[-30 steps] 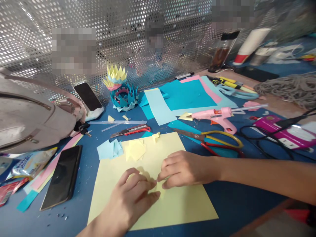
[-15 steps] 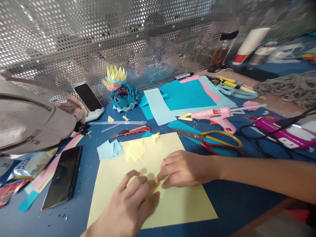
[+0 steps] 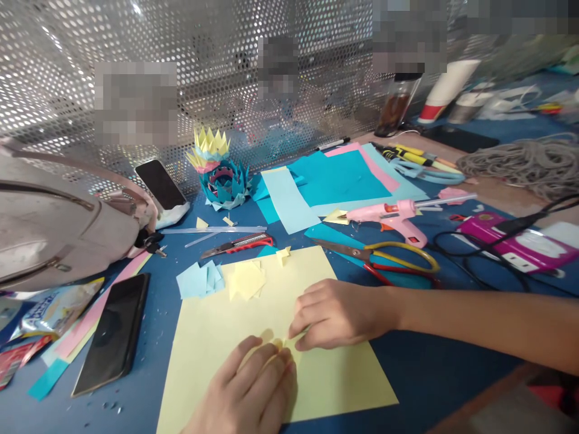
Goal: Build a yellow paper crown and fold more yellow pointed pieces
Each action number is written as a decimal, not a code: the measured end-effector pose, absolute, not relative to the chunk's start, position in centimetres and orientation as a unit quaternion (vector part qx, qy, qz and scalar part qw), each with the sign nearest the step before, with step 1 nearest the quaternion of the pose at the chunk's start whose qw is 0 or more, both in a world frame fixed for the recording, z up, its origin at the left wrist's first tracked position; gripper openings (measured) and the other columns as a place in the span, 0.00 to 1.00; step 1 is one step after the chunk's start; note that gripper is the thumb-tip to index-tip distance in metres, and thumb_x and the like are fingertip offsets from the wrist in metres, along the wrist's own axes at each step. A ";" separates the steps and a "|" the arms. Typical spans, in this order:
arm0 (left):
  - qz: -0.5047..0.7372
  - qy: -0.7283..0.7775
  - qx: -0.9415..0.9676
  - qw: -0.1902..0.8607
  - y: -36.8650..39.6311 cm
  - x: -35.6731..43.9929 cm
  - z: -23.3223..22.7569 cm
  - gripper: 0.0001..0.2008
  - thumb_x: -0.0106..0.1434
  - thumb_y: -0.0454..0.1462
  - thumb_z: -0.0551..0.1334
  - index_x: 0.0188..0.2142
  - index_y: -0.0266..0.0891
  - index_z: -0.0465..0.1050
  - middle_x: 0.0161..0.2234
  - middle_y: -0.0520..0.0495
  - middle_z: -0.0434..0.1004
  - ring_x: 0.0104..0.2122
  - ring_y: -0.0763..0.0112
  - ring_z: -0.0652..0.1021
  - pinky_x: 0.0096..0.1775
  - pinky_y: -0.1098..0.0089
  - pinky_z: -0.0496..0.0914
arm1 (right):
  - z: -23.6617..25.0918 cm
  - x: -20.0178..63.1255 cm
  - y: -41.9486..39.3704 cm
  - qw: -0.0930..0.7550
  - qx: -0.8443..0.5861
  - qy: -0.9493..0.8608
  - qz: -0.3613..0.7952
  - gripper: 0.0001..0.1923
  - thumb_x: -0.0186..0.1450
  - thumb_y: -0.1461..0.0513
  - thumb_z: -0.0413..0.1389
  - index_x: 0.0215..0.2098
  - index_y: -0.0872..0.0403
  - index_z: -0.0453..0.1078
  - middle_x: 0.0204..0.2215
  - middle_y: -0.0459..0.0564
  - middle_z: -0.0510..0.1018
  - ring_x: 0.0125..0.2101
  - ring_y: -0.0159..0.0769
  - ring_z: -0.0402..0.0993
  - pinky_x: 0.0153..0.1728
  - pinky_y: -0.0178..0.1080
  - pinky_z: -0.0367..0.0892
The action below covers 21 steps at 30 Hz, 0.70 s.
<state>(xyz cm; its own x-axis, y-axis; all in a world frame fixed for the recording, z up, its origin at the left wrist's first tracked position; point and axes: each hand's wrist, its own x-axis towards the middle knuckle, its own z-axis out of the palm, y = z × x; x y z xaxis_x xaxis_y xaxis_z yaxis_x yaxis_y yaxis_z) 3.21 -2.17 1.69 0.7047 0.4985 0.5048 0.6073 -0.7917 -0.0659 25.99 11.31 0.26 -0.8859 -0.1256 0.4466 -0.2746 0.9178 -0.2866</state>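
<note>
— What have the hands got there?

— A small yellow paper piece (image 3: 289,348), lying on the big yellow sheet (image 3: 235,325) at about 6 o'clock on the blue tabletop (image 3: 434,374). The right hand (image 3: 337,313) comes in from 3 o'clock, and its fingers (image 3: 302,325) are bent down with the tips pinching the piece's edge. The left hand (image 3: 253,392) rises from 6 o'clock, palm down, fingers (image 3: 271,367) laid flat and released, pressing on the piece just beside the right fingertips.

— So the two hands touch?

— Nearly; the fingertips meet over the piece, which is mostly hidden under them, so I can't tell its shape.

— And around them?

— At 11 o'clock from the hands, a little heap of yellow paper squares (image 3: 246,279) sits on the sheet's top edge, with light blue paper squares (image 3: 199,280) just beside it on the tabletop. Beyond these lies a red utility knife (image 3: 237,244). At 2 o'clock, scissors with yellow and red handles (image 3: 389,262) lie near the sheet's corner, and behind them a pink glue gun (image 3: 393,214) rests on blue and pink paper sheets (image 3: 344,178). At 9 o'clock a black phone (image 3: 113,331) lies face up, well apart from the hands. At 12 o'clock, against the perforated metal screen (image 3: 67,36), stands a paper crown-like model (image 3: 219,172) in blue and yellow.
</note>
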 end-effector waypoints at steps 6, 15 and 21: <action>-0.238 -0.301 -0.917 0.111 -2.0 3.2 1.9 0.12 0.72 0.26 0.56 0.40 0.31 0.79 0.36 0.47 0.83 0.39 0.67 0.81 0.46 0.63 0.74 | 0.3 26.0 11.4 0.207 0.102 -0.959 0.167 0.11 0.74 0.64 0.51 0.44 0.56 0.76 0.45 0.50 0.82 0.41 0.34 0.74 0.37 0.38 0.65; -0.195 -0.282 -0.929 0.139 -2.4 3.4 2.1 0.14 0.69 0.23 0.52 0.43 0.26 0.77 0.30 0.43 0.80 0.27 0.68 0.76 0.32 0.67 0.71 | 0.8 25.4 10.5 0.233 0.076 -0.962 0.117 0.14 0.75 0.59 0.51 0.46 0.58 0.76 0.41 0.51 0.82 0.38 0.35 0.73 0.36 0.39 0.65; -0.215 -0.277 -0.927 0.130 -2.6 3.5 2.1 0.13 0.68 0.24 0.52 0.42 0.25 0.77 0.28 0.42 0.78 0.26 0.65 0.76 0.27 0.67 0.70 | 0.7 23.8 9.9 0.202 0.061 -0.974 0.084 0.17 0.76 0.54 0.50 0.48 0.57 0.75 0.43 0.51 0.80 0.39 0.36 0.71 0.37 0.40 0.63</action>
<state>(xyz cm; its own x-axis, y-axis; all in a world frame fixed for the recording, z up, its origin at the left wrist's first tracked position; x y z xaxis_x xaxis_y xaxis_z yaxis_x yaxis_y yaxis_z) 3.51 -2.58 2.13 0.7534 0.4583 0.4716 0.5703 -0.8124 -0.1216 23.84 9.91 0.72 -0.9107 -0.0844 0.4044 -0.1520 0.9787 -0.1382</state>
